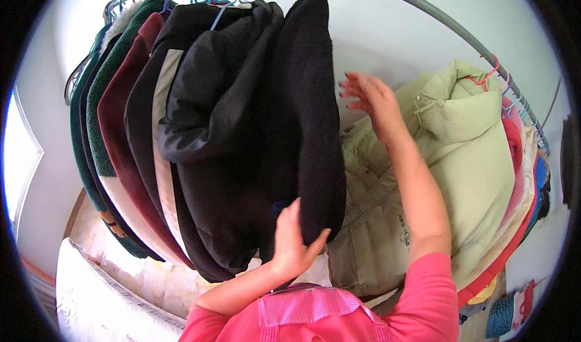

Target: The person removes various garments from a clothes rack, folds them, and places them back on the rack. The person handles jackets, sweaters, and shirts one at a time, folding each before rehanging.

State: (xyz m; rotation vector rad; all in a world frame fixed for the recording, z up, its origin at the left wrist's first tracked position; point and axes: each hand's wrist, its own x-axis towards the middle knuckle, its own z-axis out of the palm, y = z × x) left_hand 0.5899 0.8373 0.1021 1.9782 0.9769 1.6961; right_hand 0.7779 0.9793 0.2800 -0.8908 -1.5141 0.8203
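Several black garments hang together before me, among them a black hooded jacket and a black fleece coat at their right side. My left hand touches the low part of the fleece coat, with thumb and fingers spread around its lower edge; whether they pinch the cloth is unclear. Raised to the right of that coat, my right hand is bare, fingers extended, with a gap to the fabric. Behind my right forearm hangs a pale green puffer jacket with a high collar.
A curved metal rail carries the hangers. To the left hang a maroon garment and a green-and-white fleece. A white plastic-covered object lies lower left. Folded cloth sits lower right, and a white wall stands behind.
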